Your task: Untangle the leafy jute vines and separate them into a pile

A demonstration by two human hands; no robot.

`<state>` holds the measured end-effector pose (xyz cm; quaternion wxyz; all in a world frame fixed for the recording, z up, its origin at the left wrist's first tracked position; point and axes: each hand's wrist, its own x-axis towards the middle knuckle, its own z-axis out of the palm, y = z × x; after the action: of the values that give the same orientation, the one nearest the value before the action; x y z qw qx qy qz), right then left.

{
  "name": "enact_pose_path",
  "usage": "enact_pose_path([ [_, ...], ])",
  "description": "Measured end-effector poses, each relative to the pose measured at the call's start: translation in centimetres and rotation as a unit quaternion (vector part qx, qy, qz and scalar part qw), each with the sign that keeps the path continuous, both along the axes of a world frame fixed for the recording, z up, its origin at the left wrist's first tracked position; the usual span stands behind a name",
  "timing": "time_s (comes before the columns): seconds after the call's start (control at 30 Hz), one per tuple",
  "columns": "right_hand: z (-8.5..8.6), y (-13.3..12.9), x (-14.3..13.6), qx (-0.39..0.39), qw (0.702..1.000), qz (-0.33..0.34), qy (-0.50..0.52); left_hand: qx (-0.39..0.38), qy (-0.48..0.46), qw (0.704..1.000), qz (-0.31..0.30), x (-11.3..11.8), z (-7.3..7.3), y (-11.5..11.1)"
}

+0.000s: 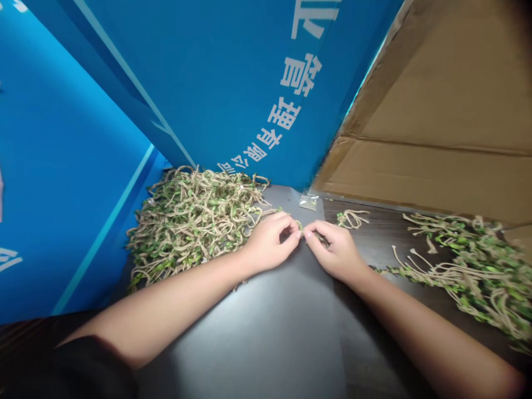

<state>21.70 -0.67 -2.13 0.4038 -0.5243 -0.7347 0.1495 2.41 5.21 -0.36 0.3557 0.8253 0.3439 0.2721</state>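
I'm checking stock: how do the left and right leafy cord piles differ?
The left pile is a tangled heap; the right pile looks looser, with strands lying side by side. The left pile sits by the blue panel, the right pile beside brown cardboard. Both are tan and green.

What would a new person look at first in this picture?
Probably the huge bright-blue panel with white lettering, rising across the back. Next, the big tangled heap of tan cords and small green leaves at its foot, left of centre. Then the person's bare left hand and bare right hand, nearly meeting in the middle, seemingly pinching a small green-and-tan piece.
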Motion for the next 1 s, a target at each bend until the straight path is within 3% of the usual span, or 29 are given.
enact_pose_path([
  [0.5,-0.15,0.11,-0.03,0.085,0.994,0.004,-0.071,-0.001,-0.012,1.000,0.013,0.08,-0.09,0.11],
  [1.0,-0.35,0.31,0.09,0.074,0.995,0.000,-0.060,0.008,0.003,1.000,0.012,0.19,0.01,-0.05],
])
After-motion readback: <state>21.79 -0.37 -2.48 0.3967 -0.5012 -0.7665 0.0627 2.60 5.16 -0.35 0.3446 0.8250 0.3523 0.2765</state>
